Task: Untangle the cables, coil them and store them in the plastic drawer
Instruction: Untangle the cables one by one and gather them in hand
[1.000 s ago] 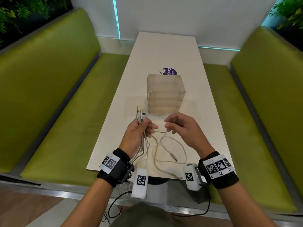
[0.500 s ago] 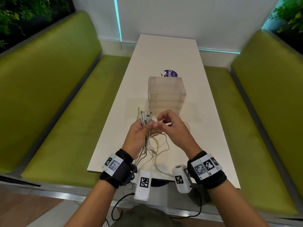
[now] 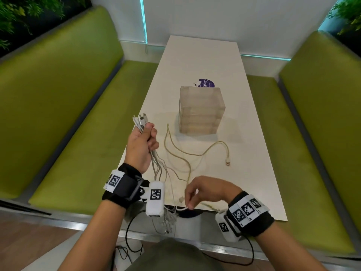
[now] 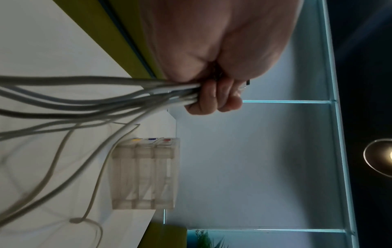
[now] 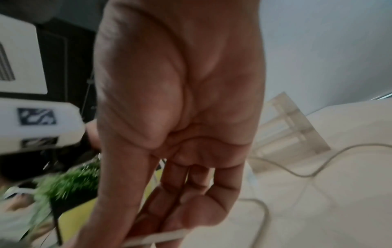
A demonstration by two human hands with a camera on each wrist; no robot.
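My left hand (image 3: 143, 142) grips a bundle of pale cables (image 3: 141, 122) near their plug ends, raised above the table's left edge; the wrist view shows the fingers (image 4: 212, 99) curled round the strands (image 4: 106, 100). The strands hang down and trail off the near edge. My right hand (image 3: 197, 194) is low at the near edge and pinches one white cable (image 3: 180, 208) between thumb and fingers; the same cable (image 5: 157, 237) shows in the right wrist view. A yellowish cable (image 3: 197, 153) lies loose on the table with its USB plug (image 3: 227, 162) free. The translucent plastic drawer unit (image 3: 201, 110) stands mid-table, drawers closed.
The white table (image 3: 205, 55) is long and narrow, with green benches (image 3: 58, 94) on both sides. A purple round sticker (image 3: 206, 83) lies behind the drawer unit. Cable ends dangle below the near table edge (image 3: 168, 222).
The hands were together in front of the drawer unit; now the right hand has dropped to the near edge with one cable, the left has shifted left, and the yellowish cable lies spread out.
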